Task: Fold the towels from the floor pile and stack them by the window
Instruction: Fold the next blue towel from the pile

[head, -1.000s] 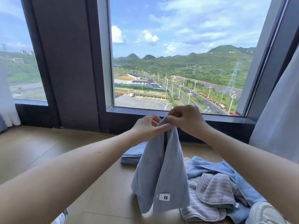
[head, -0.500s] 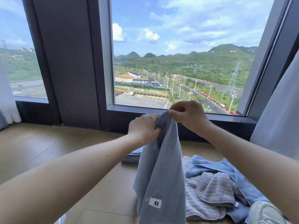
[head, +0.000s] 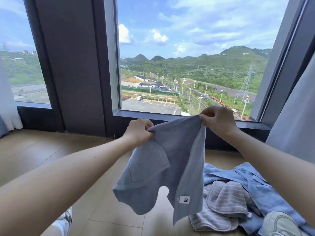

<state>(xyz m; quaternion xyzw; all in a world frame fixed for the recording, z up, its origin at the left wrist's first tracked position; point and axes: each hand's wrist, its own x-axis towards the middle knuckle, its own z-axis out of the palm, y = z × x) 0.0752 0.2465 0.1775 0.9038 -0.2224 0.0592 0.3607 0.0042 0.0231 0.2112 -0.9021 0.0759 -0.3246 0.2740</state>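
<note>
A light blue-grey towel (head: 180, 160) with a small white label hangs in the air in front of the window. My left hand (head: 139, 132) pinches its upper left corner, and my right hand (head: 217, 119) pinches its upper right corner. The top edge stretches between them, the rest drooping in folds. On the floor at the lower right lies the pile (head: 238, 193) of blue and grey striped towels. The hanging towel hides the folded stack by the window.
Wooden floor (head: 51, 150) runs left to a dark window frame (head: 71, 65) and sill (head: 153, 114). Pale curtains hang at the far left (head: 6, 106) and right (head: 294, 116). My knees in jeans show at the bottom edge (head: 279, 223).
My hands have moved apart, spreading the towel's top edge that was bunched between them. The towel now hides the folded stack seen earlier behind it.
</note>
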